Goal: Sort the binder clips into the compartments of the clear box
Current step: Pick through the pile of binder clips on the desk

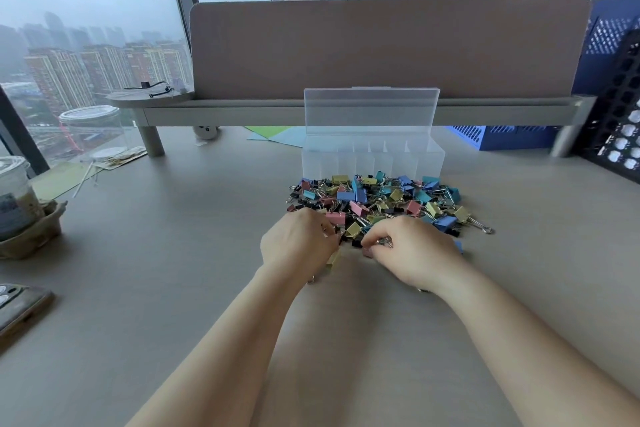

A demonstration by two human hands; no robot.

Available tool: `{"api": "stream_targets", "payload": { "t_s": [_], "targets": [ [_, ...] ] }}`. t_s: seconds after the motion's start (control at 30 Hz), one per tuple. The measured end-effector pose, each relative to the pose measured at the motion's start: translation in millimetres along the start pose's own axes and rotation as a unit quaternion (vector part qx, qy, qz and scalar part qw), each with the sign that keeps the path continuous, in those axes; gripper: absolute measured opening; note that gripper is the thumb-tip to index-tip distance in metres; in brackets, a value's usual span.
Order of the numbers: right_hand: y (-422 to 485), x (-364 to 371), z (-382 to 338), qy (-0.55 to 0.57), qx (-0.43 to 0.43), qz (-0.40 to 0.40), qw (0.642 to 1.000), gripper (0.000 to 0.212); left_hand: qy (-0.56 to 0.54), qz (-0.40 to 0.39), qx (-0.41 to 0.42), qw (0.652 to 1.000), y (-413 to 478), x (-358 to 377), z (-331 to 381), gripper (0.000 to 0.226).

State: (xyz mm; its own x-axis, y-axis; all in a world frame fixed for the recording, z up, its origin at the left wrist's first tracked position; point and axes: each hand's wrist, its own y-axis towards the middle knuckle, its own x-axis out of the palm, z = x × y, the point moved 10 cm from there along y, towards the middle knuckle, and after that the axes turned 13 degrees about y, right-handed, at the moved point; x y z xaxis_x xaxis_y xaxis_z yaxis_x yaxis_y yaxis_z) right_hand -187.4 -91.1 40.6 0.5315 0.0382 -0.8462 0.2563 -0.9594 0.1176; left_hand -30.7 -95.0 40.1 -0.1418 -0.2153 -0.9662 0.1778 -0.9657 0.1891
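From the head camera, the clear box (pixel 372 158) stands on the counter (pixel 173 253) straight ahead of you. Its lid (pixel 370 111) is raised upright against the brown divider panel (pixel 381 45) behind the box. No clips can be made out in its row of compartments.

The binder clips (pixel 377 198) lie in a loose heap of blue, teal, yellow, pink and black, just in front of the box and touching its front wall.

Your left hand (pixel 299 244) sits at the edge of the heap farthest from the box. Its fingers are curled under, and a yellow clip (pixel 334 260) pokes out beneath the palm in their grip. Your right hand (pixel 414 250) is just beside it at that same edge. Its fingers are bent in tight, pinching a silver-handled clip (pixel 385 242) by its wire loop.

Well to the left of the box stands a drink cup (pixel 15 198) in a paper holder. A phone (pixel 20 305) lies nearer you on that side. Blue crates (pixel 512 137) stand to the right of the box.
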Motion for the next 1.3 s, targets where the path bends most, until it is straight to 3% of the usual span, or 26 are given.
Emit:
{"api": "stream_targets", "payload": {
  "t_s": [0.17, 0.4, 0.6, 0.73, 0.8, 0.9, 0.97, 1.07, 1.13, 1.2, 1.3],
  "targets": [
    [0.0, 3.2, 4.2, -0.024, 0.006, -0.016, 1.000, 0.023, -0.004, -0.004, -0.005, 1.000, 2.6, 3.1, -2.6, 0.009],
    [-2.9, 5.9, -4.0, -0.025, -0.013, -0.027, 0.999, 0.022, -0.009, -0.041, -0.041, 0.998, 5.7, 13.4, -5.8, 0.033],
    [-3.8, 7.0, -13.4, -0.045, -0.025, -0.004, 0.999, 0.016, -0.005, -0.053, -0.063, 0.997, 5.4, 16.4, -7.2, 0.016],
    [-2.2, 2.0, -5.9, 0.006, -0.005, 0.019, 1.000, 0.011, -0.009, -0.054, -0.052, 0.997, 5.4, 16.9, -5.9, 0.014],
    [0.5, -0.5, 3.0, 0.101, 0.023, 0.025, 0.994, 0.012, -0.017, -0.058, -0.041, 0.997, 4.5, 18.0, -4.8, 0.014],
    [3.1, 0.2, 16.7, 0.330, 0.081, 0.024, 0.940, 0.021, -0.068, -0.057, -0.036, 0.995, 5.3, 17.3, -7.4, 0.014],
    [1.5, 4.4, 25.7, 0.476, 0.139, 0.018, 0.868, 0.022, -0.164, -0.055, -0.027, 0.984, 5.4, 13.2, -6.8, 0.017],
    [-1.2, 21.0, 28.8, 0.669, 0.210, -0.022, 0.713, 0.017, -0.372, -0.119, -0.032, 0.920, 0.2, 15.2, -3.0, 0.024],
    [-1.9, 29.2, 23.8, 0.733, 0.220, -0.051, 0.641, 0.015, -0.472, -0.186, -0.045, 0.861, -6.4, 21.2, 1.9, 0.024],
    [-3.4, 34.4, 18.9, 0.754, 0.217, -0.071, 0.616, 0.016, -0.543, -0.244, -0.052, 0.801, -15.4, 25.5, 10.4, 0.016],
    [-7.3, 40.1, 9.3, 0.735, 0.210, -0.098, 0.637, 0.023, -0.600, -0.303, -0.063, 0.738, -28.4, 28.4, 21.9, 0.013]
  ]
}}
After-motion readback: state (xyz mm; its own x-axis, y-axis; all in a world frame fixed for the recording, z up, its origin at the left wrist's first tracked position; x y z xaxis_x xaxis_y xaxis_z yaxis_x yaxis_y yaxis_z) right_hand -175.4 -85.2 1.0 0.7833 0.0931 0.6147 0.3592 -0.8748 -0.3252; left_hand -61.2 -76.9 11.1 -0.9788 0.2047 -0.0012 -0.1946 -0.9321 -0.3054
